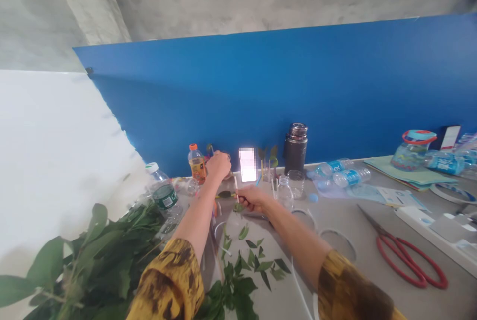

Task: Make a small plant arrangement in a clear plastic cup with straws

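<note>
Head view: right hand (254,198) pinching a white stick (235,183), left hand (219,165) beyond it.
Stick stands near upright at the fingertips; a dark leaf (225,194) sits just left of them. Both arms reach forward, the left hand beside an orange-capped bottle (198,170); its grip cannot be told. Lettering on the green-labelled bottle (165,196) and blue-labelled bottles (346,178) is not legible.

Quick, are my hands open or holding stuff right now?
Left hand: can't tell, it's turned away.
Right hand: closed, fingertips pinching a thin white stick.
</note>
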`<action>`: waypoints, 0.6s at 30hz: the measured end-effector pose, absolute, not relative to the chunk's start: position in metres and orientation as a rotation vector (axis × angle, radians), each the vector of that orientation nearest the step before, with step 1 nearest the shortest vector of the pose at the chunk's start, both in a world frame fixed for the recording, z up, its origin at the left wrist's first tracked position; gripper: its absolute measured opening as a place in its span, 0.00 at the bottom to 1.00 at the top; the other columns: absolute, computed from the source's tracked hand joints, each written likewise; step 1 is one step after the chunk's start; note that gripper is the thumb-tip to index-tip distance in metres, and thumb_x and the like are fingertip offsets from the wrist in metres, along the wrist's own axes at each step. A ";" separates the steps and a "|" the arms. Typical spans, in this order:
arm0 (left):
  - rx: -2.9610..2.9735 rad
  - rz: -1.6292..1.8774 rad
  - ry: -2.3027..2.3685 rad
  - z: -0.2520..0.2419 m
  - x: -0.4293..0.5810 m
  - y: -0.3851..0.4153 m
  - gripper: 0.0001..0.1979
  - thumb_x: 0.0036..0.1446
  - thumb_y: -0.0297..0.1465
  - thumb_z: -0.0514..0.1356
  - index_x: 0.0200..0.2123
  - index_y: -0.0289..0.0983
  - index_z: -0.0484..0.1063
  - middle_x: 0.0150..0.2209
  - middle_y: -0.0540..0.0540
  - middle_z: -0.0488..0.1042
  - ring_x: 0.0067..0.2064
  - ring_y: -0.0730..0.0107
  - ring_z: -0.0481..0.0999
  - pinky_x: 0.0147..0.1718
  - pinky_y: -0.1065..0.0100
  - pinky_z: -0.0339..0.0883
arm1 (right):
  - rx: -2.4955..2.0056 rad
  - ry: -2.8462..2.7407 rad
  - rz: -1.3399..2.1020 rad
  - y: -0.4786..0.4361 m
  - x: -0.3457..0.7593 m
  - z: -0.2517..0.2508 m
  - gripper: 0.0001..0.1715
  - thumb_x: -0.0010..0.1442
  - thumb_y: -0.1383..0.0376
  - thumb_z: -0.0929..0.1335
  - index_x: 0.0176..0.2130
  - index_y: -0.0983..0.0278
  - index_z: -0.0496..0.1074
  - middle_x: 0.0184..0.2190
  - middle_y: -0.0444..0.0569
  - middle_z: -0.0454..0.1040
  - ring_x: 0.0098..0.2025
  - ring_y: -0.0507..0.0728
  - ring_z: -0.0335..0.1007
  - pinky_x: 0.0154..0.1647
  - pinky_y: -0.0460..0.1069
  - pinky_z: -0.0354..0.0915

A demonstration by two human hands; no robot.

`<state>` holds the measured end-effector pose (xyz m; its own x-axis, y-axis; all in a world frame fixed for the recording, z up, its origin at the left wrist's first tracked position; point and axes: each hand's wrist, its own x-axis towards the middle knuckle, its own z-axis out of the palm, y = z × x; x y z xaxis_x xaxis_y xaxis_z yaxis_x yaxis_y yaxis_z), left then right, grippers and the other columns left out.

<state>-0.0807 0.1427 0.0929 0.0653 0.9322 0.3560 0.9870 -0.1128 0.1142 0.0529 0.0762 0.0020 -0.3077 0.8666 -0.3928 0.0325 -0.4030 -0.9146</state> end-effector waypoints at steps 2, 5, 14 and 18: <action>-2.174 -0.511 -1.990 0.096 -0.083 0.140 0.16 0.62 0.25 0.53 0.41 0.37 0.82 0.47 0.33 0.79 0.47 0.54 0.81 0.44 0.61 0.72 | -1.301 -1.192 1.771 0.075 0.056 0.005 0.18 0.64 0.60 0.70 0.25 0.66 0.67 0.14 0.38 0.61 0.13 0.43 0.48 0.13 0.40 0.40; -2.169 -0.491 -2.013 0.100 -0.085 0.139 0.13 0.60 0.26 0.55 0.37 0.37 0.82 0.39 0.35 0.81 0.44 0.53 0.81 0.42 0.61 0.71 | -1.266 -1.191 1.755 0.073 0.059 0.010 0.17 0.64 0.61 0.69 0.26 0.66 0.68 0.14 0.38 0.62 0.14 0.44 0.49 0.13 0.40 0.41; -2.088 -0.726 -1.953 0.096 -0.091 0.140 0.17 0.64 0.26 0.52 0.44 0.41 0.81 0.50 0.40 0.74 0.45 0.60 0.79 0.42 0.65 0.71 | -1.213 -1.184 1.726 0.066 0.062 0.018 0.13 0.63 0.65 0.68 0.27 0.66 0.68 0.15 0.37 0.62 0.15 0.44 0.49 0.15 0.40 0.41; -2.127 -0.773 -1.919 0.094 -0.094 0.141 0.16 0.62 0.24 0.53 0.42 0.39 0.81 0.49 0.41 0.73 0.45 0.62 0.78 0.45 0.66 0.71 | -1.212 -1.176 1.709 0.064 0.063 0.020 0.11 0.63 0.66 0.67 0.28 0.66 0.68 0.15 0.36 0.60 0.14 0.44 0.48 0.15 0.40 0.41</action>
